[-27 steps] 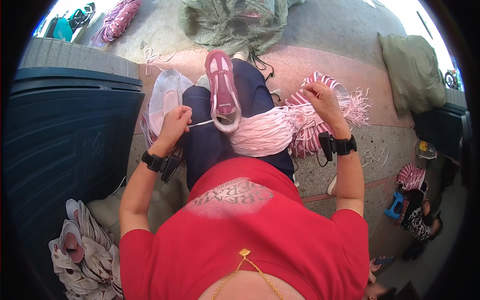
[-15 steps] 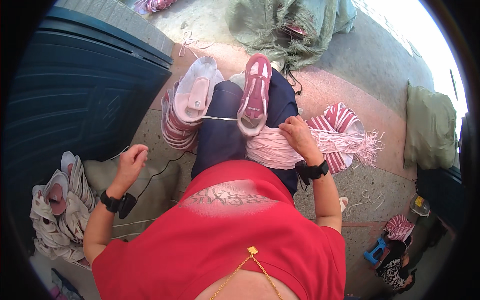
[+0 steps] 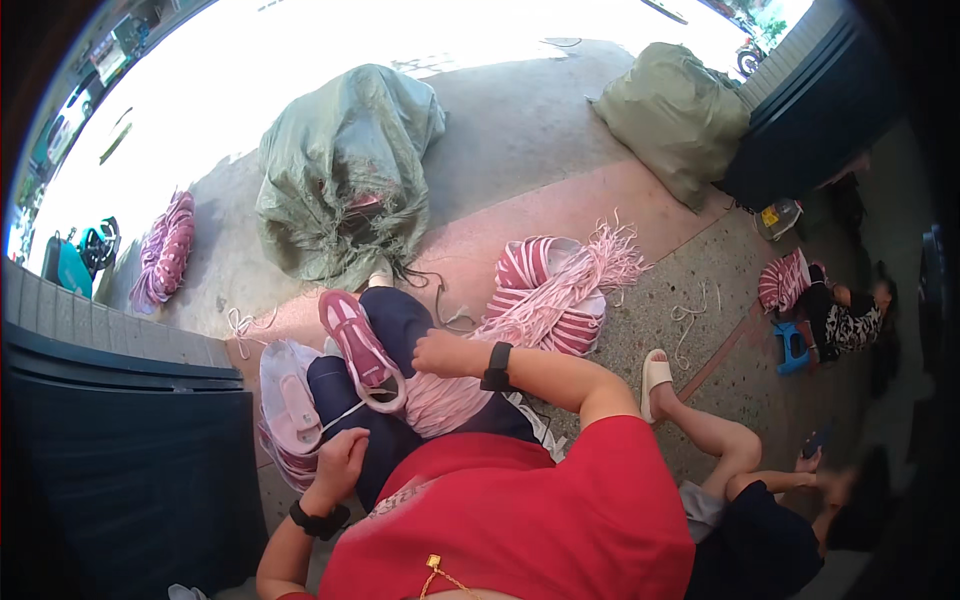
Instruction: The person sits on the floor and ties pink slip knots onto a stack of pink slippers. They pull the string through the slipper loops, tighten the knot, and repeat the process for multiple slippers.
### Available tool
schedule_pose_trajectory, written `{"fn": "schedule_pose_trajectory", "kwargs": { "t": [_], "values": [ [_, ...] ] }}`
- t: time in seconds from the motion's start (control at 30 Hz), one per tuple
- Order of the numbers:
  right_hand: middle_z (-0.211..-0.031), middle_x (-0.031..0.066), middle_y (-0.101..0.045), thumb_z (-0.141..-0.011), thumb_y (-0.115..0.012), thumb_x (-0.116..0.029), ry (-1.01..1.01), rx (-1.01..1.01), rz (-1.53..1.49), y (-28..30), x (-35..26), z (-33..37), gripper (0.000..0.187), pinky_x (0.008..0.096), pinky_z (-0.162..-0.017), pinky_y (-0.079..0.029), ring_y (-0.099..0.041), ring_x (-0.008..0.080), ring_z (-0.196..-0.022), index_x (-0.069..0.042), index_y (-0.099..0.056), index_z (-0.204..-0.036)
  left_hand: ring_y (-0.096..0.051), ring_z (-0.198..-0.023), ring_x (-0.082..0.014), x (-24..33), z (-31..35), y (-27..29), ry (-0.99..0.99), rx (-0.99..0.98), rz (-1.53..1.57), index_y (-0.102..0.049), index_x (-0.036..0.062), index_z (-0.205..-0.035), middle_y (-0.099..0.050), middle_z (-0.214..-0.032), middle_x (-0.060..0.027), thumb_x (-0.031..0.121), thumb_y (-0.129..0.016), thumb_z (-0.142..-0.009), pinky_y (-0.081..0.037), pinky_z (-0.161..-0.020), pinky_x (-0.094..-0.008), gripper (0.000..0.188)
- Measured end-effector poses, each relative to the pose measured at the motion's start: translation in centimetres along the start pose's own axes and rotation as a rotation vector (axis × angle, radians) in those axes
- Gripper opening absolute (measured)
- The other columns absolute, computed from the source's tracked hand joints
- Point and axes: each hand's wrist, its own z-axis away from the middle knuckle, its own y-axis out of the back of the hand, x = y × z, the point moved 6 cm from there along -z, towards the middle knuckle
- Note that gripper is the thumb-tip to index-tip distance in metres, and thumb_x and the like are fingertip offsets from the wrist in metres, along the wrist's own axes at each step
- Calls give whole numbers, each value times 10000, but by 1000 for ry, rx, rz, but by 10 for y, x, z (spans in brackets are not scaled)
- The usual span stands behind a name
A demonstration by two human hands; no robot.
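I sit with my legs crossed, a pink shoe (image 3: 360,345) resting on my dark blue trousers. A bundle of pale pink cords (image 3: 445,400) lies across my lap. My right hand (image 3: 440,352) rests on top of that bundle, fingers closed on the cords. My left hand (image 3: 340,465) sits low by my left knee, closed on a thin white cord (image 3: 345,413) that runs taut up to the shoe. A pink-and-white striped cord bundle (image 3: 545,290) with a frayed fringe lies on the floor just past my right wrist.
A dark blue shutter (image 3: 110,450) stands at my left. Two green sacks (image 3: 345,170) (image 3: 675,105) lie ahead. Another pink bundle (image 3: 165,250) lies far left. A person's bare leg with a white sandal (image 3: 655,375) is at my right; another person (image 3: 840,315) sits farther right.
My left hand swung out to the left with the cord, then came back in by my knee. My right hand stayed on the pink bundle. The view tilted up and to the right.
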Motion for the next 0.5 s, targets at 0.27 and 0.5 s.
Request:
{"fn": "schedule_pose_trajectory", "kwargs": {
  "t": [0.27,0.5],
  "values": [
    [-835,82,-579,-770,-585,-148,-241,337,-81,48,-7,5,118,378,-740,-402,-561,240,-849,-86,-542,-860,-567,-969,-242,5,-148,-43,-149,-117,-5,-457,18,-1226,-578,-1048,-122,-4,-587,-764,-460,-806,-367,480],
    [-724,159,-585,-827,-585,-82,-350,836,-470,155,16,0,106,413,-601,-465,-599,347,-691,-37,-528,-905,-512,-551,-57,22,-114,-39,383,-261,818,-603,-6,-989,-535,-631,15,200,-523,-949,-415,-531,-189,225]
  ]
}}
